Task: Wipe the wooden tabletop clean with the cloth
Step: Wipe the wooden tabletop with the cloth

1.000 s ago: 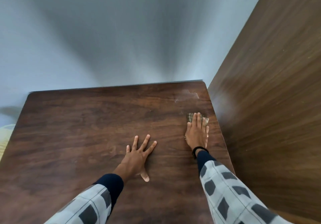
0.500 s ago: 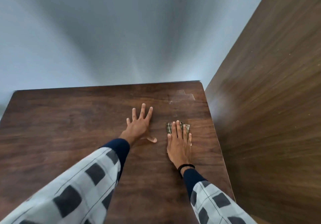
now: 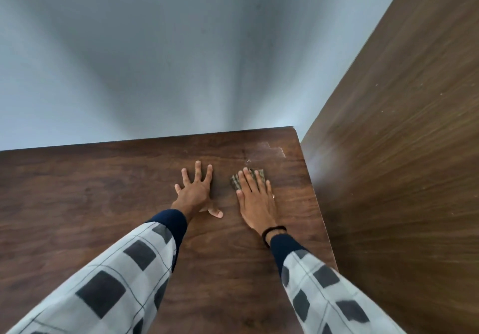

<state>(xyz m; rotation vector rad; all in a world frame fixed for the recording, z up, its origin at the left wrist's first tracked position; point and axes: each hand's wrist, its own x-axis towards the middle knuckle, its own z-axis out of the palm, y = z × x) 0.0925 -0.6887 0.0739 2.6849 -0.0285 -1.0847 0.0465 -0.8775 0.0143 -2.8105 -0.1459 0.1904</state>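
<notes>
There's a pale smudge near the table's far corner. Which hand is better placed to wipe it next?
The right hand: it already presses the cloth flat, just short of the pale smudge. The left hand rests bare on the tabletop, farther from it.

Grey wall, wooden panel rightward

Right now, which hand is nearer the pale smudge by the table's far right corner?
Right. The right hand presses the cloth flat just short of the pale smudge; the left hand lies flat, fingers spread, farther to the left of it.
</notes>
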